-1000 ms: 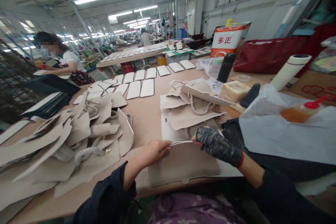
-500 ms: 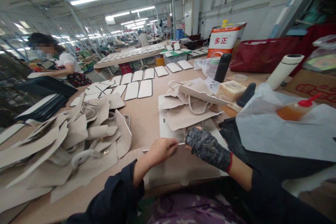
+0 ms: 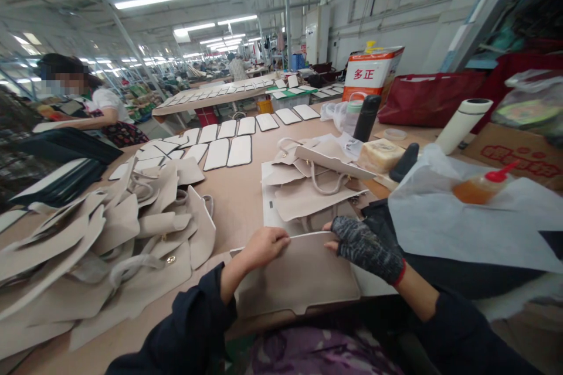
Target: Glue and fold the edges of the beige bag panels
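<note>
A beige leather panel (image 3: 299, 275) with a pale top edge lies at the table's near edge in front of me. My left hand (image 3: 266, 245), bare, pinches its top edge left of the middle. My right hand (image 3: 363, 246), in a grey fingerless glove with a red cuff, grips the same edge farther right, thumb on the near face. Just beyond my hands, beige leather bag pieces with handles (image 3: 316, 187) are stacked on a white sheet. To my left lies a large heap of similar pieces (image 3: 145, 240), with rolled handles and small gold fittings.
White dark-edged panels (image 3: 240, 151) lie in rows farther up the table (image 3: 237, 199). On the right are a black bottle (image 3: 367, 117), a white flask (image 3: 464, 123), a red-capped glue bottle (image 3: 479, 187) on white sheeting, and a tin (image 3: 369, 73). A co-worker (image 3: 97, 99) is at the left.
My hands have moved apart along the panel's top edge, the left one leftward and the right one rightward. The view has shifted slightly.
</note>
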The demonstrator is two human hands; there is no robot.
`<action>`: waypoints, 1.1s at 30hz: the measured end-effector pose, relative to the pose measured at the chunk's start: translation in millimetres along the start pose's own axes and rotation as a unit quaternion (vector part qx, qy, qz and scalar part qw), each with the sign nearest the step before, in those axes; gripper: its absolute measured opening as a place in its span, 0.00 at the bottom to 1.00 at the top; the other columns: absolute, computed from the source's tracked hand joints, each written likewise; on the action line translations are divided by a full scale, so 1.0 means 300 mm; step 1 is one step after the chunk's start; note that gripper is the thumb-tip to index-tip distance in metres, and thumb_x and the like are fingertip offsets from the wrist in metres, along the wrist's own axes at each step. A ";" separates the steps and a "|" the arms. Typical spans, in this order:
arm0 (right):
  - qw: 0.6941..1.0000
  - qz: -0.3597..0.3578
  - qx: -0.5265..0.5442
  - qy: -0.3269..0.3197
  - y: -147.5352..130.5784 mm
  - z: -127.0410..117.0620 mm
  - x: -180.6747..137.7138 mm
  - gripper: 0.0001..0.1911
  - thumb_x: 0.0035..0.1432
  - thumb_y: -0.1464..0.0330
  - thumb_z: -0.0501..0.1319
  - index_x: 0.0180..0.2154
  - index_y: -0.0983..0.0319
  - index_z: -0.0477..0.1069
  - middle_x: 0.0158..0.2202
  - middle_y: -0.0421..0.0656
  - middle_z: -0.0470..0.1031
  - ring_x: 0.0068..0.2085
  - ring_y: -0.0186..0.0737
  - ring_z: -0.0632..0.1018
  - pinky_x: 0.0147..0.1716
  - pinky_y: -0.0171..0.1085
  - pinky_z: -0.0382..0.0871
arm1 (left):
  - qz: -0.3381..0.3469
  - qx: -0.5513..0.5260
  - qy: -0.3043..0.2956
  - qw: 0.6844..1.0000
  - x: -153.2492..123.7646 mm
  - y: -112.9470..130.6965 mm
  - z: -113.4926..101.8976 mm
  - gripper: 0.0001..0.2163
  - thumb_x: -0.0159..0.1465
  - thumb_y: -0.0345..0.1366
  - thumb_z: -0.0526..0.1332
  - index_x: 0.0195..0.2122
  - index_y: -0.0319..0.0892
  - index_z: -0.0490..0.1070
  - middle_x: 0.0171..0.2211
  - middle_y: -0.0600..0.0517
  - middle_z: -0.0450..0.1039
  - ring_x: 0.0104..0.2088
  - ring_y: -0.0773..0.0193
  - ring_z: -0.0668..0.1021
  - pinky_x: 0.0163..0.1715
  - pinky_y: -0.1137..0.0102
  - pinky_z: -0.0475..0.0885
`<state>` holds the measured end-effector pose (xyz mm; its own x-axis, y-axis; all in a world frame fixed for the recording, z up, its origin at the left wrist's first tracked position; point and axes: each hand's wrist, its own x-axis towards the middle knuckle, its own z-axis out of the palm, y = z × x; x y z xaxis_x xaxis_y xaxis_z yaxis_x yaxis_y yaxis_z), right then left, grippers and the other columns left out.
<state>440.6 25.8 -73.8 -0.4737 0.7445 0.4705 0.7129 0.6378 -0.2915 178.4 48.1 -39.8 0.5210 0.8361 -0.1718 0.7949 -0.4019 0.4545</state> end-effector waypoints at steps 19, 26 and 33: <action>0.992 0.022 -0.113 -0.052 -0.072 0.040 0.015 0.16 0.63 0.60 0.52 0.37 0.65 0.72 0.36 0.53 0.75 0.40 0.52 0.76 0.46 0.53 0.67 | 0.075 0.038 0.047 0.995 0.069 0.130 0.093 0.14 0.68 0.39 0.50 0.42 0.43 0.75 0.37 0.49 0.79 0.37 0.61 0.78 0.37 0.73 0.69; 0.998 0.014 -0.056 0.024 -0.017 0.051 -0.020 0.17 0.65 0.66 0.49 0.28 0.62 0.71 0.26 0.46 0.74 0.29 0.42 0.76 0.33 0.38 0.72 | 0.023 0.105 0.017 0.994 -0.014 0.046 0.040 0.14 0.68 0.41 0.50 0.40 0.42 0.74 0.35 0.47 0.78 0.36 0.58 0.78 0.35 0.70 0.70; 0.987 -0.059 -0.133 0.062 -0.089 0.115 0.024 0.22 0.63 0.64 0.45 0.33 0.66 0.76 0.29 0.52 0.77 0.30 0.45 0.77 0.38 0.48 0.73 | 0.043 0.178 0.055 0.982 -0.049 0.038 0.070 0.17 0.68 0.43 0.49 0.34 0.40 0.74 0.33 0.46 0.78 0.33 0.59 0.78 0.30 0.71 0.68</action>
<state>400.5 21.1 -91.3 -0.5060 0.6272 0.5921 0.7753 0.6316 -0.0064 186.3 23.4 -50.6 0.5702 0.8204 -0.0414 0.8175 -0.5618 0.1265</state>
